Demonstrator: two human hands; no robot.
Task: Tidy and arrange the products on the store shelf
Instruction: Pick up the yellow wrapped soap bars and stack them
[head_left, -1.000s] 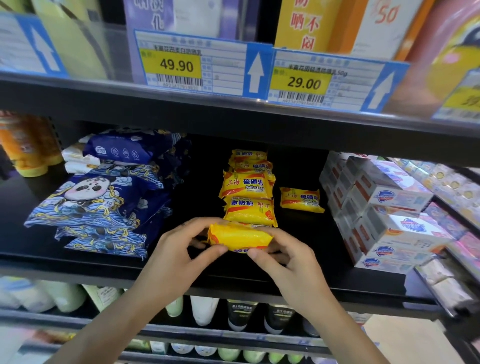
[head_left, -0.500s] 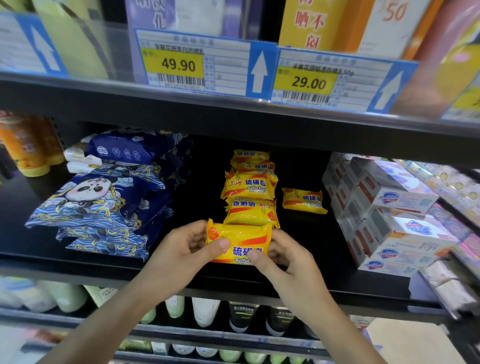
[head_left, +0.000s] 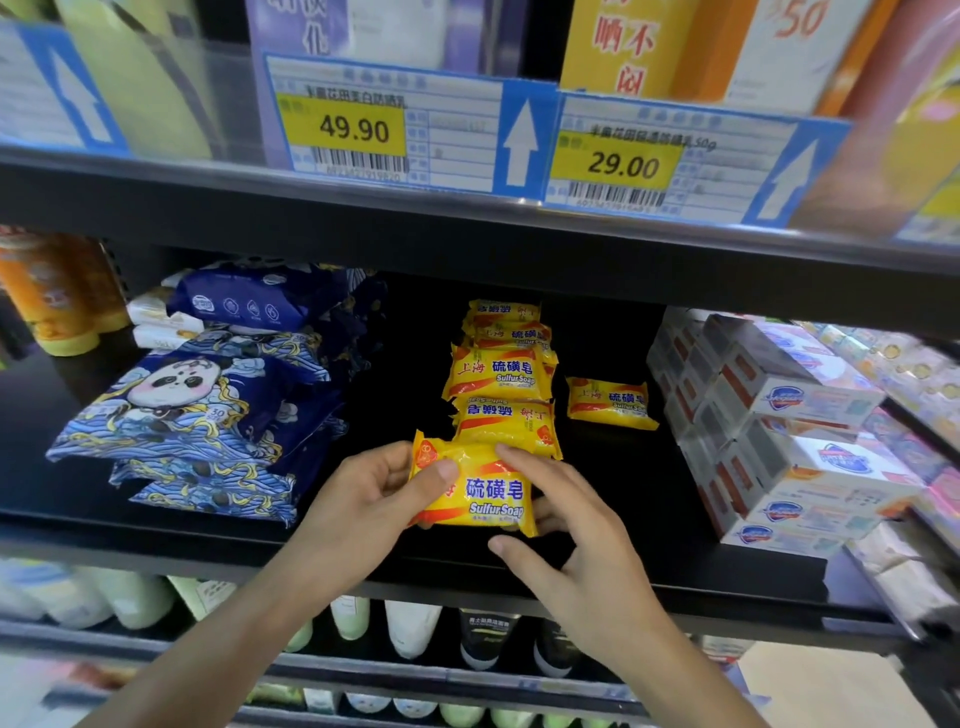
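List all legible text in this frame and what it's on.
"硫磺皂 Sulfur Soap": held soap pack, gripped by left hand and right hand.
"上海 硫磺皂 Sulfur Soap": stacked pack and lone pack.
"49.90": left price tag.
"29.00", "50g": right price tag.
"晒不闷": orange box.
"50": top-right box.
"30": panda wipes.
Barcodes, tag fine print and white soap boxes: blurred.

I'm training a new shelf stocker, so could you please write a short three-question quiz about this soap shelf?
1. True or false: both hands touch the front sulfur soap pack.
2. Which price tag sits further right: A) 49.90 tag or B) 29.00 tag?
3. What lies alone, right of the yellow soap row?

Key
1. True: the left hand pinches it and the right hand holds its right side.
2. B.
3. A single soap pack.
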